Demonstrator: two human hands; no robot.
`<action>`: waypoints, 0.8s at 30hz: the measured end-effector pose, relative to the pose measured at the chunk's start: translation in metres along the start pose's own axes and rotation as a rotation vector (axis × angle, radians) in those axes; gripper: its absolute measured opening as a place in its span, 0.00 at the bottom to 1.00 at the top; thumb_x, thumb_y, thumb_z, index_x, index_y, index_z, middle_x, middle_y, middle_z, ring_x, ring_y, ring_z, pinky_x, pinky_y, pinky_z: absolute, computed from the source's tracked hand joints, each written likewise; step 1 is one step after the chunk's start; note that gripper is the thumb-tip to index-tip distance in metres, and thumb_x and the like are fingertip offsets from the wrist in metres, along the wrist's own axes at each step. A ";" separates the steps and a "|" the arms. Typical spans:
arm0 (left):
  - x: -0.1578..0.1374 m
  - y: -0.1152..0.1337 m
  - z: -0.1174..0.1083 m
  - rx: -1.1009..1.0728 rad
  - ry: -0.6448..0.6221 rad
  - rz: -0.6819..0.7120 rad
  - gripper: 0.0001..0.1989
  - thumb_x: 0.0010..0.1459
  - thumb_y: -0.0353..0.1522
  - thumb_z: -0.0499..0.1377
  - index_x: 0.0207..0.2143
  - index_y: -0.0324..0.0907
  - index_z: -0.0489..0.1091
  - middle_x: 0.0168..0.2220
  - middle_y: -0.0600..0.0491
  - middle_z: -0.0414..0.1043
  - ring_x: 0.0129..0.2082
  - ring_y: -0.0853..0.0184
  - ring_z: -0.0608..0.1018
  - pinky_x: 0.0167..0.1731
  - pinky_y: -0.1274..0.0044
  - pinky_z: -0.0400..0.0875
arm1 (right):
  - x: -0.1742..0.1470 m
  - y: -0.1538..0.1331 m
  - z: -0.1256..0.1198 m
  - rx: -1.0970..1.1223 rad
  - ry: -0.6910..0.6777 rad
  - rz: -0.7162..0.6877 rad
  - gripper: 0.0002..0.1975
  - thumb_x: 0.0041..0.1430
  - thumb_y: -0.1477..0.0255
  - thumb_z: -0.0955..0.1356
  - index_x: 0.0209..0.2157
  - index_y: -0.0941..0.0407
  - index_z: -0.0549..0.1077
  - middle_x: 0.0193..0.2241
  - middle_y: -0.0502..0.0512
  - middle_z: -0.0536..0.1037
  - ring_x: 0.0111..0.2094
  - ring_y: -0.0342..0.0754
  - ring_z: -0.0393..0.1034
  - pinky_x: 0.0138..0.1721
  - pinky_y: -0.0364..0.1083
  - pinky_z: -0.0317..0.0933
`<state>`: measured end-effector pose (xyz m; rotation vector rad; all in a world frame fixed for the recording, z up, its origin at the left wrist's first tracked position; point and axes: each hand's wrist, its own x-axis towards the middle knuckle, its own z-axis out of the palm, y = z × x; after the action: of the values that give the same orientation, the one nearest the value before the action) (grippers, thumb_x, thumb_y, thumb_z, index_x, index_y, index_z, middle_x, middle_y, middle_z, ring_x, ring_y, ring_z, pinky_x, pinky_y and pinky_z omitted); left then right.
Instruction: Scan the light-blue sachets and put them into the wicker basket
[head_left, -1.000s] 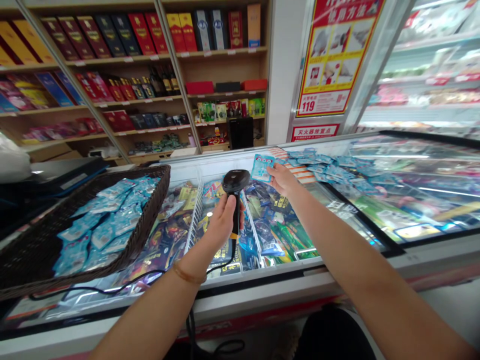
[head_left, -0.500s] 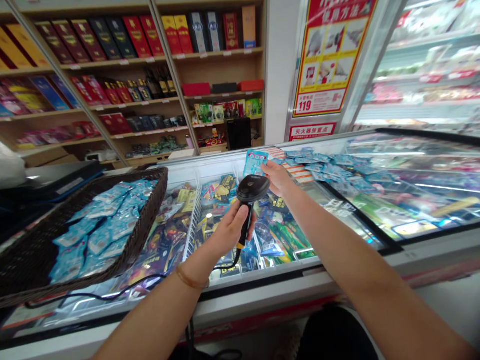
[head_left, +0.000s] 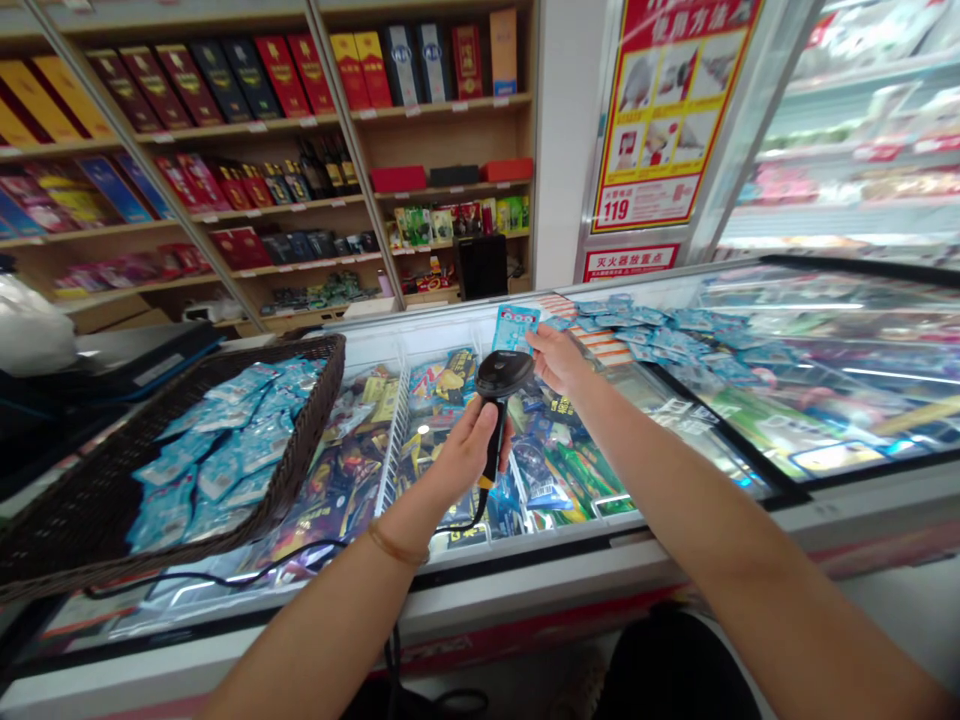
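Note:
My left hand [head_left: 472,450] is wrapped round the handle of a black barcode scanner [head_left: 504,374], whose head points away from me. Just beyond the scanner, my right hand [head_left: 555,355] pinches the right edge of a small light-blue packet [head_left: 514,326], held up over the freezer. The scanner's head covers the packet's lower edge. To the left, a dark wicker basket [head_left: 319,430] holds several similar blue packets [head_left: 225,445]. More blue packets [head_left: 675,340] lie spread in a pile on the freezer's glass at the right.
Beneath my hands is a chest freezer [head_left: 480,610] with wrapped ice creams [head_left: 589,475] in wire baskets. The scanner's black cable [head_left: 247,578] runs left over the freezer edge. Shelves of boxes [head_left: 442,110] stand behind, with a red poster [head_left: 667,120] on the right.
The view has shifted slightly, so the surroundings appear a little further right. Both hands keep their hold on the scanner and packet, nearly in the same place.

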<state>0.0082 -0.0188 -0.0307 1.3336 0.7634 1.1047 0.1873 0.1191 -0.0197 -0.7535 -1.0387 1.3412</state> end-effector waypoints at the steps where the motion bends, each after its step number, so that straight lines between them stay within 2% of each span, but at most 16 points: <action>1: 0.001 0.001 0.000 -0.014 0.053 0.005 0.32 0.52 0.63 0.62 0.36 0.44 0.63 0.29 0.57 0.70 0.17 0.74 0.69 0.17 0.77 0.64 | -0.001 0.002 0.002 -0.003 0.016 0.016 0.10 0.57 0.65 0.76 0.37 0.53 0.75 0.26 0.48 0.81 0.36 0.48 0.80 0.38 0.45 0.73; 5: 0.000 0.021 -0.013 -0.077 0.337 0.031 0.31 0.53 0.62 0.61 0.36 0.44 0.64 0.25 0.58 0.69 0.15 0.73 0.68 0.14 0.79 0.62 | -0.003 0.018 0.024 -0.023 0.096 0.121 0.08 0.55 0.70 0.76 0.34 0.53 0.74 0.24 0.48 0.80 0.35 0.49 0.81 0.39 0.47 0.75; 8: -0.010 0.056 -0.038 -0.152 0.532 0.061 0.27 0.60 0.58 0.59 0.36 0.43 0.65 0.24 0.58 0.69 0.15 0.73 0.69 0.15 0.80 0.64 | 0.001 0.027 0.060 -0.031 0.098 0.211 0.06 0.56 0.76 0.73 0.31 0.54 0.72 0.22 0.49 0.79 0.32 0.49 0.80 0.40 0.48 0.76; 12: -0.038 0.104 -0.087 -0.242 0.774 0.152 0.23 0.65 0.53 0.57 0.37 0.42 0.66 0.23 0.58 0.69 0.16 0.74 0.69 0.15 0.82 0.64 | 0.007 0.027 0.137 -0.048 -0.021 0.265 0.08 0.59 0.82 0.69 0.30 0.55 0.71 0.21 0.48 0.77 0.26 0.44 0.76 0.40 0.46 0.76; 15: -0.064 0.126 -0.127 -0.232 0.945 0.232 0.20 0.69 0.50 0.53 0.37 0.42 0.66 0.24 0.57 0.70 0.16 0.74 0.70 0.15 0.83 0.65 | 0.005 0.024 0.203 -0.103 -0.110 0.317 0.10 0.63 0.83 0.67 0.30 0.56 0.70 0.19 0.46 0.75 0.23 0.42 0.74 0.41 0.46 0.76; 20: -0.105 0.139 -0.181 -0.213 1.105 0.279 0.21 0.73 0.48 0.49 0.36 0.41 0.66 0.24 0.57 0.69 0.16 0.75 0.70 0.16 0.84 0.65 | -0.006 0.036 0.299 -0.191 -0.286 0.345 0.10 0.60 0.83 0.70 0.29 0.57 0.70 0.19 0.46 0.75 0.24 0.42 0.74 0.41 0.47 0.75; 24: -0.125 0.139 -0.200 -0.215 1.181 0.266 0.21 0.73 0.47 0.48 0.37 0.41 0.66 0.24 0.57 0.68 0.16 0.75 0.70 0.16 0.84 0.65 | -0.013 0.057 0.342 -0.258 -0.411 0.387 0.08 0.56 0.83 0.72 0.30 0.56 0.72 0.22 0.49 0.77 0.27 0.44 0.76 0.42 0.49 0.75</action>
<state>-0.2434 -0.0775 0.0593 0.4969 1.2560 2.1544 -0.1467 0.0691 0.0589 -0.9263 -1.4638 1.7632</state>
